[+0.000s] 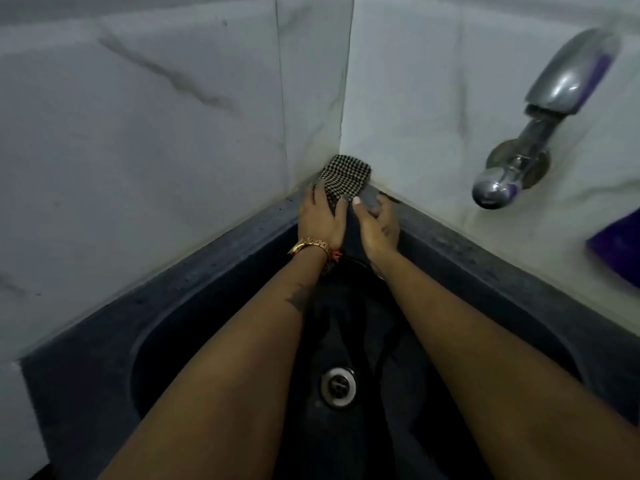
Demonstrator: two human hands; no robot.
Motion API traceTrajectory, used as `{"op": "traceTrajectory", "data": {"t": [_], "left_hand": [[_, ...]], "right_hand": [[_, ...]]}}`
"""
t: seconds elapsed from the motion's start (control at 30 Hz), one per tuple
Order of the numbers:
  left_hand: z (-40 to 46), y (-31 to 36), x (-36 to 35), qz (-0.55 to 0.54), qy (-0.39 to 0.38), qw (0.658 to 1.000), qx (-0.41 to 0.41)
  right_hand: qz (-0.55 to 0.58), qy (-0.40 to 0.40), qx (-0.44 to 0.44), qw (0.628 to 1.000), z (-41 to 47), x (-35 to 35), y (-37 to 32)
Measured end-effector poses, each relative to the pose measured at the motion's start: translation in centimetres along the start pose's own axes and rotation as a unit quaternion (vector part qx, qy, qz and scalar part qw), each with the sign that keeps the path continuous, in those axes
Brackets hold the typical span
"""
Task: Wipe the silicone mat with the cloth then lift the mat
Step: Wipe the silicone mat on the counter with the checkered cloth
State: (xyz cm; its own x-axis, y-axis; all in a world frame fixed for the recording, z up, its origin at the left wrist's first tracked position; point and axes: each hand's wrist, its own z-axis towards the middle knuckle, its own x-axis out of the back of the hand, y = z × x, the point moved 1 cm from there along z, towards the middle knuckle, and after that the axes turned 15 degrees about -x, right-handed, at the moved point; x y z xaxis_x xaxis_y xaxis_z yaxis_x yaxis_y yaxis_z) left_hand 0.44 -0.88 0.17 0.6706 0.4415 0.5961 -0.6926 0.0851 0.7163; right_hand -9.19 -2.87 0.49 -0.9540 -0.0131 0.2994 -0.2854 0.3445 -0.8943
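A black-and-white checkered cloth sits in the far corner of the sink rim, against the tiled walls. My left hand, with a gold watch on its wrist, rests on the cloth's near edge, fingers and thumb closed around it. A dark silicone mat hangs in folds from the corner rim down into the basin, hard to tell apart from the dark sink. My right hand is just right of the cloth, its fingers curled over a dark edge on the rim that looks like the mat's top.
The dark round sink has a metal drain at its bottom. A chrome tap sticks out from the right wall. A purple object lies at the right edge. White marble tiles close in both walls.
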Motion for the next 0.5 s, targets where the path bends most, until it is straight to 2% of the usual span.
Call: {"op": "traceTrajectory", "data": {"t": [0.2,0.37,0.5], "left_hand": [[4.2,-2.6,-1.0,-0.010,0.045,0.998,0.049],[5.8,-3.6,-1.6,0.070,0.011,0.995,0.068],[5.7,-3.1,-1.2,0.031,0.019,0.996,0.084]], "right_hand": [[0.021,0.000,-0.030,0.999,4.0,-3.9,-1.1],[-0.005,0.049,-0.010,0.999,5.6,-5.4,-1.4],[0.075,0.019,-0.050,0.996,5.5,-5.1,-1.5]]}}
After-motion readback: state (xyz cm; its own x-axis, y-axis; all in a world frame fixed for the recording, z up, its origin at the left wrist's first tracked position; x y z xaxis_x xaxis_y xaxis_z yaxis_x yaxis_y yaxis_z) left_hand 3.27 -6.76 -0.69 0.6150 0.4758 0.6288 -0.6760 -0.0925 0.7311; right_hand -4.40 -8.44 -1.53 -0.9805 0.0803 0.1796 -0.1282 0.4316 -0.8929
